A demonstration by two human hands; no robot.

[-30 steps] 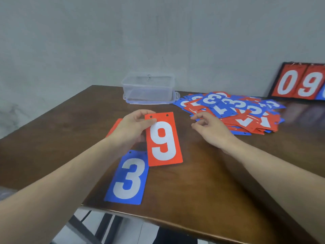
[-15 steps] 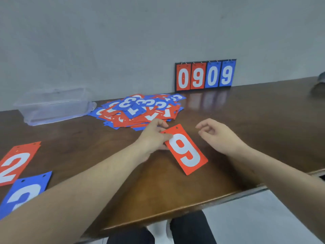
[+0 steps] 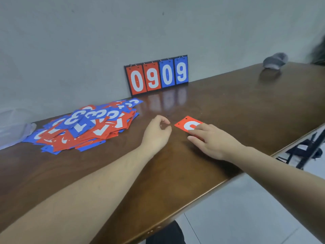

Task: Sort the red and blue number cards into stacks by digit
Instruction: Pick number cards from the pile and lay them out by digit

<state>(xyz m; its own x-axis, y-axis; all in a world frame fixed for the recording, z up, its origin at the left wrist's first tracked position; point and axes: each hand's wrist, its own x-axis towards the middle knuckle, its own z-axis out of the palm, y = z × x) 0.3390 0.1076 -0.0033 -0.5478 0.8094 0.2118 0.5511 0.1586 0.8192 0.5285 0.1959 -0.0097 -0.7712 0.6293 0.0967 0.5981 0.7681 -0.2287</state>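
A red card with a white 9 [image 3: 186,124] lies flat on the brown table [image 3: 246,110], half hidden under my right hand [image 3: 211,141], whose straight fingers rest on it. My left hand [image 3: 156,132] hovers just left of the card with loosely curled fingers, holding nothing. A loose pile of red and blue number cards [image 3: 84,127] is spread on the table to the left.
A small scoreboard [image 3: 156,74] showing 0909 leans against the wall at the back. A clear plastic box [image 3: 12,127] sits at the far left edge. A grey object [image 3: 275,60] lies at the far right. The table's front edge runs diagonally at lower right.
My left hand let go of the red 9 card and drew back left. My right hand came down onto the card, which now lies farther right. The view has swung right.
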